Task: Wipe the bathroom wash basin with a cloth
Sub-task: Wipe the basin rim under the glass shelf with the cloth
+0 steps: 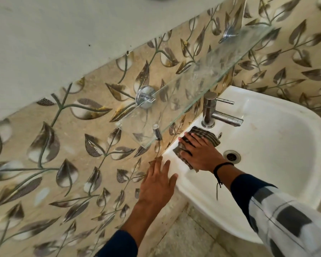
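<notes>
The white wash basin (278,138) is fixed to the leaf-patterned tiled wall. A dark checked cloth (206,137) lies on the basin's back ledge, just in front of the steel tap (214,113). My right hand (198,152) lies flat on the cloth with fingers spread, pressing it against the ledge. My left hand (158,180) rests with straight fingers on the basin's left corner rim, next to the wall. The drain (231,156) sits in the bowl just right of my right wrist.
A glass shelf (202,78) on chrome brackets juts out from the wall above the tap and the cloth. The leaf-patterned tiled wall (72,154) runs along the left. Tiled floor (183,236) shows below the basin.
</notes>
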Demonstrator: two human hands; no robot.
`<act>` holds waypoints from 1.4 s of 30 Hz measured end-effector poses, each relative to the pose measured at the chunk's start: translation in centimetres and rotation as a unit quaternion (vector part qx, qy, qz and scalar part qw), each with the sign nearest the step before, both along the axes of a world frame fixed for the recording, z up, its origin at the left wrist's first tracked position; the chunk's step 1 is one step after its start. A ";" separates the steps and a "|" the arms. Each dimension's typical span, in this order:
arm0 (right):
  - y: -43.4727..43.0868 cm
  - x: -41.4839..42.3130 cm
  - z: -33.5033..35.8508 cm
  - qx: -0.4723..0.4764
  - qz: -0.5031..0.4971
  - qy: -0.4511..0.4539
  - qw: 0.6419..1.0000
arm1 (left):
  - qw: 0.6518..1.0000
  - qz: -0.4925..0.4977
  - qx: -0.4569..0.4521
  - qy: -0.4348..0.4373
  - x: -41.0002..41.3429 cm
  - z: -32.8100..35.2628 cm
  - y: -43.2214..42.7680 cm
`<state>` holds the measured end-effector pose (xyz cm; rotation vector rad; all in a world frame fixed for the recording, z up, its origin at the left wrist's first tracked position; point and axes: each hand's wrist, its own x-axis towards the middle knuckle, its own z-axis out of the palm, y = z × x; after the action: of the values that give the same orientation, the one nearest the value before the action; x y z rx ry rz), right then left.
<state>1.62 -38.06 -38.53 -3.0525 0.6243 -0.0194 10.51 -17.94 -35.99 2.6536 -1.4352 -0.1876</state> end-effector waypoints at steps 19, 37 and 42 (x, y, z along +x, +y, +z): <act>2.2 0.9 -0.8 0.232 -0.007 -0.086 0.969 | 0.994 -0.006 0.052 0.091 1.7 2.6 1.6; 6.2 -0.4 -0.5 0.205 0.051 -0.050 0.976 | 0.990 -0.007 0.063 0.126 2.3 3.5 2.0; 7.2 -0.6 0.0 0.187 0.027 -0.039 0.981 | 0.988 -0.011 0.066 0.137 2.5 4.0 2.0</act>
<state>1.05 -30.87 -38.49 -2.6893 0.4777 -0.0196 13.05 -15.89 -31.99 2.5843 -1.4061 -0.6449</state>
